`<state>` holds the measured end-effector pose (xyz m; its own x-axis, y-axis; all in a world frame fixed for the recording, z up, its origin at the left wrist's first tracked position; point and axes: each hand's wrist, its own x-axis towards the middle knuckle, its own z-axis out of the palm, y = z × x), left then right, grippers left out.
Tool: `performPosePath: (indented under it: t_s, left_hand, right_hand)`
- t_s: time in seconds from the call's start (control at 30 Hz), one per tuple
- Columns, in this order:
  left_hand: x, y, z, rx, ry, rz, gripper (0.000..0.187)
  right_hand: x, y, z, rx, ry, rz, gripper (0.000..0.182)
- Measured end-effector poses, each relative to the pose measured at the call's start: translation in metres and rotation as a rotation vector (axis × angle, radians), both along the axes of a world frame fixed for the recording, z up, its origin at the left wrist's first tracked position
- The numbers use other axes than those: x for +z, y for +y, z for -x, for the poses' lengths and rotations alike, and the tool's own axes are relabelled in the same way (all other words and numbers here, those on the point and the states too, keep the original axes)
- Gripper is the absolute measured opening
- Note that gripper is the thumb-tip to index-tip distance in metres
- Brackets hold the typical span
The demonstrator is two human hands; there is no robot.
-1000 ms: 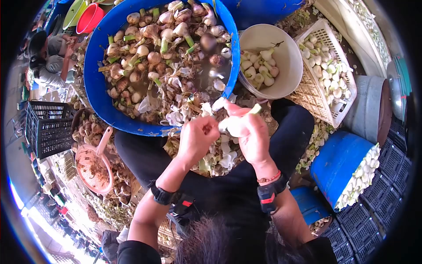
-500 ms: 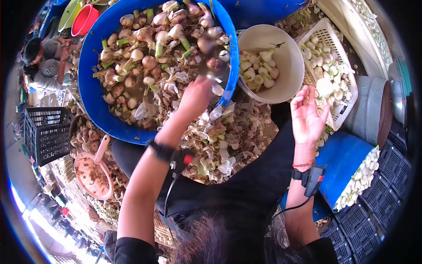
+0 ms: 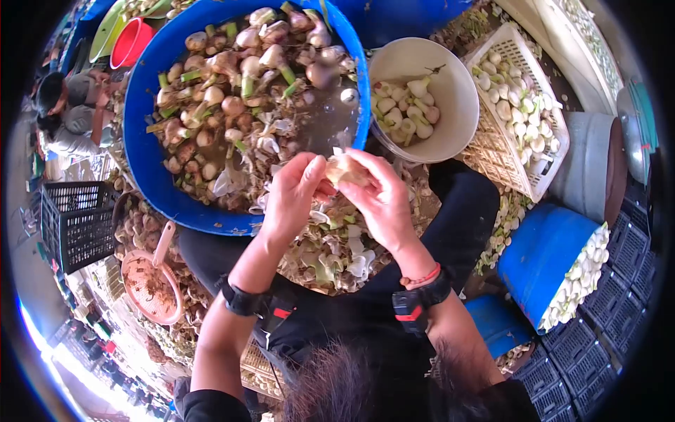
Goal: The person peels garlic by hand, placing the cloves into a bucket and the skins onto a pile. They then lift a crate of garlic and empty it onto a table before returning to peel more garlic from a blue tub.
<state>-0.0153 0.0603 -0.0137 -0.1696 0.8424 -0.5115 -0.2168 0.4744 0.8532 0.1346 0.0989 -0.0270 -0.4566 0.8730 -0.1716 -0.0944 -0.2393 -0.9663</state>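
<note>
ground (image 3: 485, 21): dirt, scattered with scraps
big stuff on it: blue tub (image 3: 151, 141), white bucket (image 3: 457, 91), white basket (image 3: 492, 148)
left side: black crate (image 3: 70, 218)

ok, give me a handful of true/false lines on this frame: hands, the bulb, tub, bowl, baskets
1. Both hands hold one bulb between them. True: the left hand and right hand meet on it above the pile of peelings.
2. The blue tub holds only water. False: it holds many unpeeled bulbs with green stalks in murky water.
3. The white bowl has peeled bulbs in it. True.
4. The white basket to the right is bare inside. False: it holds white peeled bulbs.
5. The pink strainer lies at the left, below the tub. True.
6. The right hand reaches into the white basket. False: it is on the bulb.
</note>
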Motion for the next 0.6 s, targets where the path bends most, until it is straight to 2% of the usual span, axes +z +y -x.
performPosePath:
  t_s: [0.03,0.1,0.17,0.23,0.33,0.37,0.4,0.47,0.5,0.53,0.6]
  left_hand:
    - [0.004,-0.007,-0.003,0.080,0.009,-0.051,0.027]
    - [0.015,-0.018,-0.012,0.124,0.194,-0.078,0.019]
    - [0.020,-0.023,-0.016,0.144,0.254,-0.065,0.016]
    - [0.030,-0.023,-0.016,0.065,0.364,-0.002,0.013]
    - [0.038,-0.022,-0.012,0.041,0.340,0.073,0.011]
    - [0.030,-0.024,-0.011,0.105,0.216,0.040,0.010]
    - [0.025,-0.024,-0.009,0.106,0.216,0.038,0.010]
    - [0.013,-0.024,0.001,0.127,0.250,0.111,0.010]
    - [-0.008,-0.029,0.012,0.061,0.525,0.124,0.010]
    - [-0.010,-0.030,0.022,-0.123,0.747,0.197,0.010]
    - [-0.008,-0.038,0.019,-0.053,0.640,0.024,0.011]
  right_hand:
    - [0.004,-0.002,0.000,-0.024,0.041,0.081,0.042]
    - [0.012,-0.008,0.000,-0.070,0.090,0.211,0.040]
    - [0.014,-0.017,0.002,-0.086,0.007,0.150,0.040]
    - [0.013,-0.023,0.005,-0.125,-0.076,0.095,0.039]
    - [0.014,-0.028,0.002,-0.101,-0.028,0.065,0.037]
    - [0.017,-0.027,-0.001,-0.075,0.001,0.157,0.034]
    - [0.022,-0.026,-0.002,-0.074,0.001,0.156,0.034]
    - [0.033,-0.025,-0.005,-0.010,0.299,0.485,0.033]
    - [0.037,-0.025,-0.007,-0.005,0.349,0.550,0.032]
    - [0.036,-0.024,-0.008,-0.003,0.349,0.549,0.032]
    - [0.031,-0.020,-0.012,-0.039,0.516,0.684,0.031]
